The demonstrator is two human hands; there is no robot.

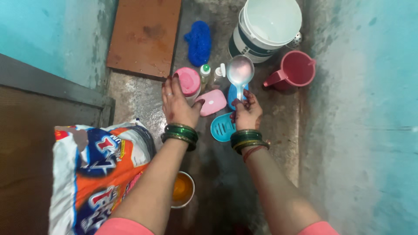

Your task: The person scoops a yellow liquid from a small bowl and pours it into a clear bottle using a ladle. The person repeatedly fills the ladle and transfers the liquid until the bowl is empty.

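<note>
My left hand (pixel 177 105) grips a jar with a pink lid (pixel 188 82) that stands on the wet floor. A large steel ladle (pixel 240 72) is held by its handle in my right hand (pixel 247 114), its bowl raised toward the bucket. Between my hands lies a pink soap box (pixel 212 102). A blue soap dish (pixel 222 127) sits just left of my right wrist. Both wrists wear green bangles.
A white bucket (pixel 265 27) and a dark pink jug (pixel 295 70) stand at the far side. A blue scrubber (pixel 199 42), a brown board (pixel 145 35), small bottles (pixel 205 72), a detergent bag (pixel 99 169) and a steel cup of yellow liquid (pixel 182 190) surround me. Teal walls close both sides.
</note>
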